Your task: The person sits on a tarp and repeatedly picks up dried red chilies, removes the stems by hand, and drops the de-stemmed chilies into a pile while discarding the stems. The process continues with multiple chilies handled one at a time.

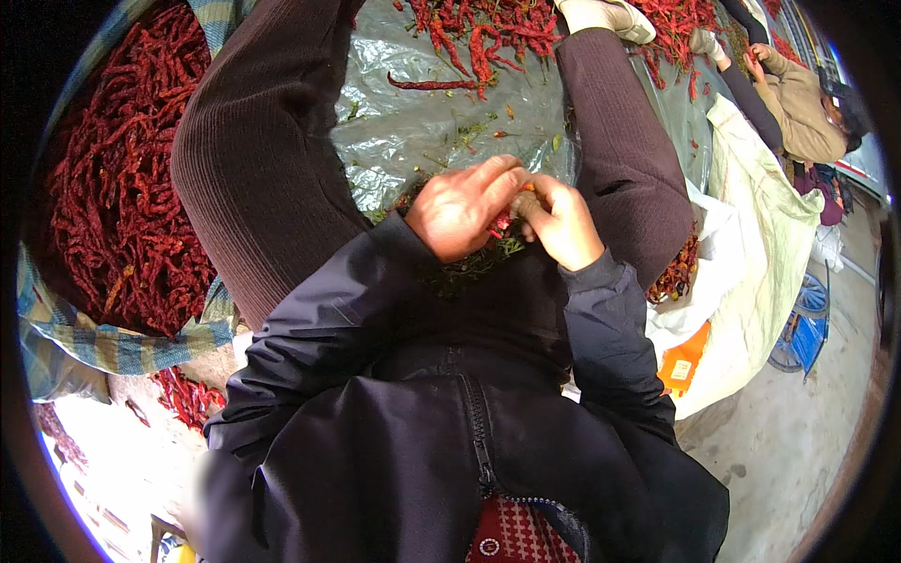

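Note:
My left hand (461,210) and my right hand (566,224) meet over my lap. Between them, the curled fingers of my left hand hold red chilli peppers (501,224), partly hidden. The thumb and fingers of my right hand pinch at the same small bunch, where an orange-red bit shows; how many peppers each hand has, I cannot tell. Green and brown stem scraps (486,259) lie on my lap just below the hands. Beyond them, a clear plastic sheet (401,148) spreads between my legs, with a pile of red chillies (493,28) at its far part and one long dried chilli (431,83) nearer.
At left stands a checked sack (141,352) full of dark red dried chillies (134,183). White woven sacks (757,211) and more chillies (677,271) are at right. Another person (802,105) sits at the upper right, near a blue wheeled cart (802,338).

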{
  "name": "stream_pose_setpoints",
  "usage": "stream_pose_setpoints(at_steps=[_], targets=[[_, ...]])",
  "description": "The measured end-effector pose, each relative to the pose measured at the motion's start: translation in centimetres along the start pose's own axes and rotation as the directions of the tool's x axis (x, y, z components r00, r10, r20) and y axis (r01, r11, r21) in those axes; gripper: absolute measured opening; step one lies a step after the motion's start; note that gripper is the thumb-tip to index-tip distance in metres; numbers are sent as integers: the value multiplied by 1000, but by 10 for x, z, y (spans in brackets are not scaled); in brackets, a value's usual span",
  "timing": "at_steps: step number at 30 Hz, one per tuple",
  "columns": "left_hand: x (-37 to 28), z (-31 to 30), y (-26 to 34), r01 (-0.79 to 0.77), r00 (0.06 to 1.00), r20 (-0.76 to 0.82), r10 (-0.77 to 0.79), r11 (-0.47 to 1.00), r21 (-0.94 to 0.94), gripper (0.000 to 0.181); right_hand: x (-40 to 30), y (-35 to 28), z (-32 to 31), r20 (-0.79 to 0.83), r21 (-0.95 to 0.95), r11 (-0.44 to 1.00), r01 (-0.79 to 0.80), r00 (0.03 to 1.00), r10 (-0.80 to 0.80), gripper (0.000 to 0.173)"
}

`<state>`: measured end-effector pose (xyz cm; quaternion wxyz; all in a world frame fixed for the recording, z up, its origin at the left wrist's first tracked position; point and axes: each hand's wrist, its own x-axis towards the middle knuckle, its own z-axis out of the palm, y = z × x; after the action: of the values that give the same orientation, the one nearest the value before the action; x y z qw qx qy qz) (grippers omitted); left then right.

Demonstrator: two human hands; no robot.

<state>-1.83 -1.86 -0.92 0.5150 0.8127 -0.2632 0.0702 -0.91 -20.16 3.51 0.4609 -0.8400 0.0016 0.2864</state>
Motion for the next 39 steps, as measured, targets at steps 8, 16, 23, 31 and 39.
stream_pose_setpoints(at_steps=[8, 16, 23, 31, 39], targets=[[-8, 3, -9, 210, 944, 306, -126, 942, -261, 14, -3, -20, -25, 394, 48, 997, -52, 919, 29, 15], [5, -35, -29, 303, 786, 86, -612, 260, -917, 21, 0, -9, -28, 520, 299, 916, 266, 759, -391, 22], [23, -51, -40, 196, 597, -202, -776, 386, -901, 18, 113, 63, -15, -282, -584, 802, 124, 896, -343, 20], [16, -14, -49, 327, 775, -227, -589, 683, -653, 14, 108, 60, -9, -148, -504, 859, 88, 971, -186, 14], [5, 3, -61, 441, 762, -211, -612, 729, -523, 16, 52, 31, -25, 153, -657, 739, 149, 986, -62, 15]])
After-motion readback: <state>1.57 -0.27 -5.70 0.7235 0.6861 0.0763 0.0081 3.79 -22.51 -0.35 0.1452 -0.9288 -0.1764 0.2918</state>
